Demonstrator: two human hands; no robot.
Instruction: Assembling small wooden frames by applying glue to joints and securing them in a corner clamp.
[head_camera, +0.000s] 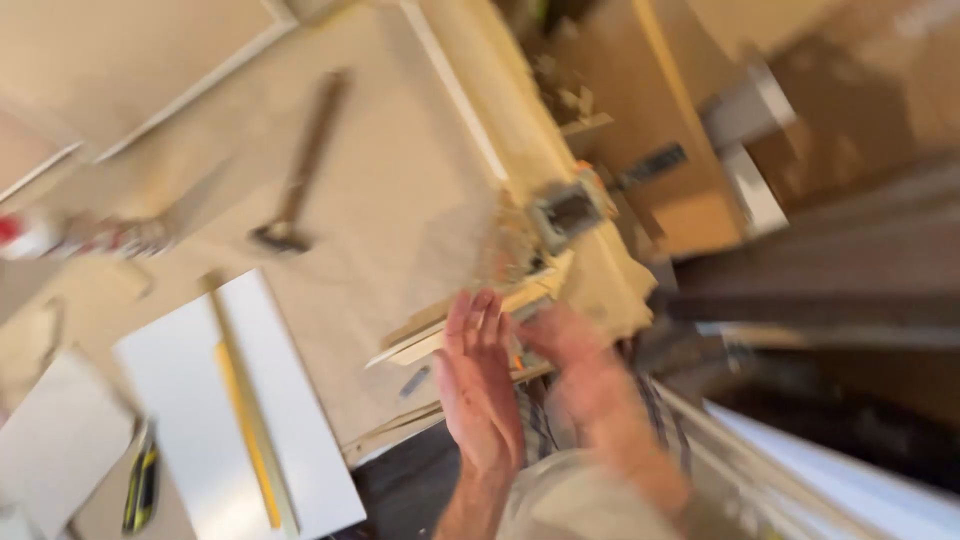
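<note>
- The left hand (478, 385) is seen at the near edge of the worktop (400, 190), open, its fingers straight and together; the palm is laid flat against the side of a stack of thin wooden strips (470, 325), apparently to steady it.
- The right hand (570, 345) is shown just beside the left, at the same stack; it is heavily blurred, so whether it is open or closed cannot be told.
- The wooden strips are found at the near right corner of the worktop, jutting past its edge toward the person, a position that would leave their ends free to be reached from both sides.
- A metal clamp (572, 208) is set on the right edge of the worktop, just beyond the strips; it seems to be pinning the work to the board.
- A hammer (300, 170) is laid in the middle of the worktop, head toward the near edge, well apart from both hands.
- A white panel (300, 430) is placed along the near left part of the worktop, with a yellow ruler (245, 430) lying lengthwise on it.
- A yellow-and-black utility knife (143, 485) is seen beside the panel, at the near left corner.
- A handsaw (150, 230) with a red-and-white handle appears near the left edge; its outline is too smeared for detail.
</note>
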